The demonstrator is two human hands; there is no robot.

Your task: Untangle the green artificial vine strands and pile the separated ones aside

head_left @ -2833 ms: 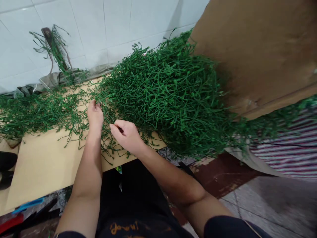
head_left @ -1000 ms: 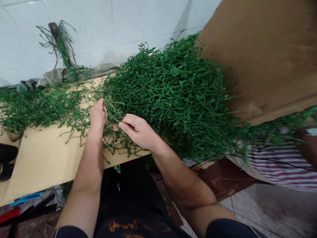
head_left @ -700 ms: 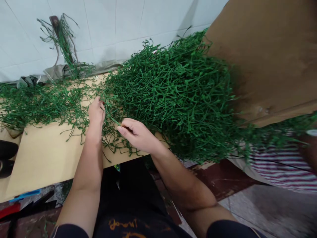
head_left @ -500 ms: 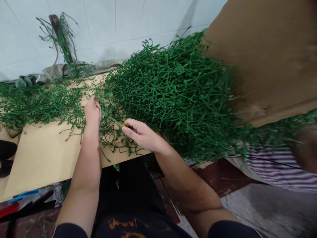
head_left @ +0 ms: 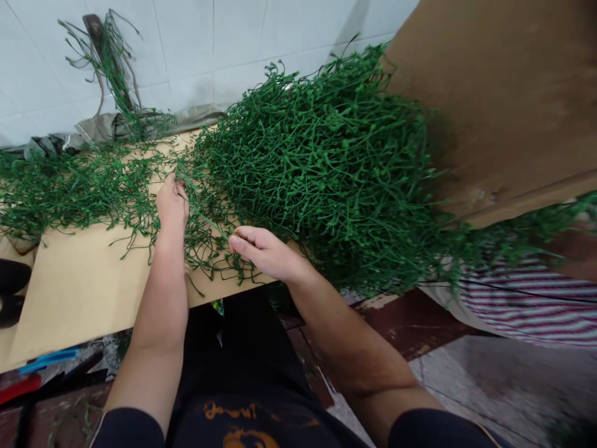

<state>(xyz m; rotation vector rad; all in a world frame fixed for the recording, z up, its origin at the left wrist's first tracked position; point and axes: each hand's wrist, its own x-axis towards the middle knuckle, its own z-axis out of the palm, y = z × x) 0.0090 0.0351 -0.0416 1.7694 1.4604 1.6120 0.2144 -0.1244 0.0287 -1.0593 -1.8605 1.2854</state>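
Note:
A thin green plastic-looking stem stretches between my two hands over the table. My right hand pinches its near end between thumb and fingers. Up and to the left, my left hand has its fingers closed near the stem's far end, among loose green sprigs; exactly what sits in those fingertips is partly hidden. Loose green sprigs with small budded tips lie scattered around and left of my left hand. Just beyond my right hand rises a large heap of the same sprigs.
Tan board covers the tabletop. A big cardboard sheet leans at the right. More sprigs hang on a brown upright post by the tiled wall. Striped fabric shows at right. Blue and red items lie below the table's left edge.
The whole view has shifted slightly, so the scene sits a little higher and further left. Both hands keep nearly the same grip and place along the stem.

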